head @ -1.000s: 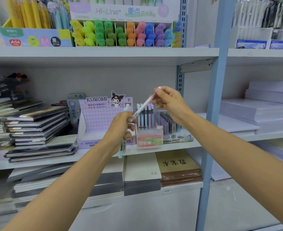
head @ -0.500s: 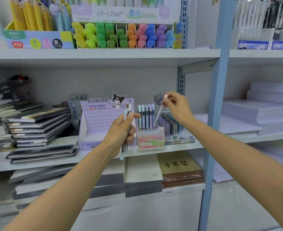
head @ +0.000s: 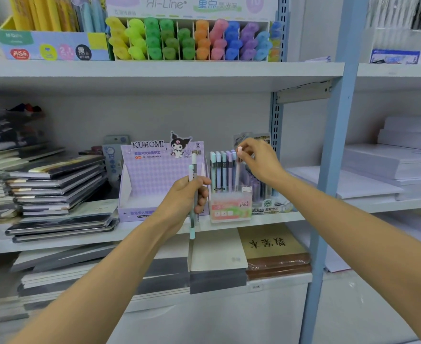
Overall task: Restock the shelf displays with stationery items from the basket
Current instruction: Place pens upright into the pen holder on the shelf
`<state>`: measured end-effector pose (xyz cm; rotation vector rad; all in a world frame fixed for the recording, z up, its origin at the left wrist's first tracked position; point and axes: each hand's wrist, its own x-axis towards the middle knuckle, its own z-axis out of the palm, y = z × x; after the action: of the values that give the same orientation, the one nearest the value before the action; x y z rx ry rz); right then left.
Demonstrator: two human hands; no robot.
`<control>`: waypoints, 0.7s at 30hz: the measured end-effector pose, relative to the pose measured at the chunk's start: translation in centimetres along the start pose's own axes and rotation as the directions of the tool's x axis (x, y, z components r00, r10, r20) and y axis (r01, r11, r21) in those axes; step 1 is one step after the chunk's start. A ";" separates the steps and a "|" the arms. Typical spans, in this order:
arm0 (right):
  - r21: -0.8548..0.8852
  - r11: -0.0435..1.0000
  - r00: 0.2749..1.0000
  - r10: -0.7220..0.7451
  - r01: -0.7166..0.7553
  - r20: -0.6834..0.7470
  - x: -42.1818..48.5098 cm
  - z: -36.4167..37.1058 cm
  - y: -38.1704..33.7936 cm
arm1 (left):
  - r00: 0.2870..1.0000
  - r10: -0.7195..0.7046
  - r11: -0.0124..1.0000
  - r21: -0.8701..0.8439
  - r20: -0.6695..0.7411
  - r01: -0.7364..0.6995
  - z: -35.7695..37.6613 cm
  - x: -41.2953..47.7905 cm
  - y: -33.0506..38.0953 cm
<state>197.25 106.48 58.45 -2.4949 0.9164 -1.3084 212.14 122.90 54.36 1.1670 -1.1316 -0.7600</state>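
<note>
My left hand (head: 185,198) grips two or three pale green pens (head: 192,219) upright in front of the purple Kuromi display box (head: 152,175). My right hand (head: 259,162) pinches the top of a pink pen (head: 238,170), which stands nearly upright in the clear Fruit Soda pen holder (head: 230,209) on the middle shelf. Several pastel pens (head: 220,170) stand in that holder to the left of the pink one. The basket is out of view.
Stacked notebooks (head: 55,189) fill the left of the middle shelf (head: 274,218). A Hi-Line highlighter display (head: 192,38) sits on the shelf above. A blue upright post (head: 328,170) stands right of my right hand, with white paper reams (head: 390,165) beyond. More notebooks (head: 274,252) lie on the shelf below.
My right hand took the pink pen from my left hand's bunch, carried it right and down, turned it upright and lowered it into the clear holder. My left hand stayed almost still.
</note>
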 end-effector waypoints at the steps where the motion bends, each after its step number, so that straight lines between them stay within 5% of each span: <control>1: 0.031 1.000 0.999 0.000 0.001 -0.034 -0.1 0.2 0.0 | 1.000 0.011 1.000 0.001 0.004 -0.011 0.1 0.0 0.0; 7: -0.020 0.999 0.989 -0.047 0.045 -0.137 0.1 1.0 0.6 | 0.998 0.040 0.999 0.030 0.041 -0.041 0.2 -0.4 0.0; 15: -0.131 0.991 0.997 0.026 -0.036 -0.077 -0.3 0.8 0.6 | 0.996 0.044 0.997 0.064 0.080 -0.049 0.3 -0.9 0.2; 18: 0.086 0.996 0.995 -0.004 0.013 -0.101 -1.0 0.1 -0.9 | 0.994 0.053 0.996 0.070 0.091 -0.059 0.4 -1.1 0.5; 21: 0.454 0.890 0.998 0.008 -0.033 0.056 -1.9 -1.0 -3.6 | 0.994 0.059 0.994 0.091 0.097 -0.068 0.8 -1.3 0.8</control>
<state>197.28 110.56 59.26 -2.1351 0.5400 -1.2677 210.96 124.08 54.72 1.1774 -1.2890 -0.7257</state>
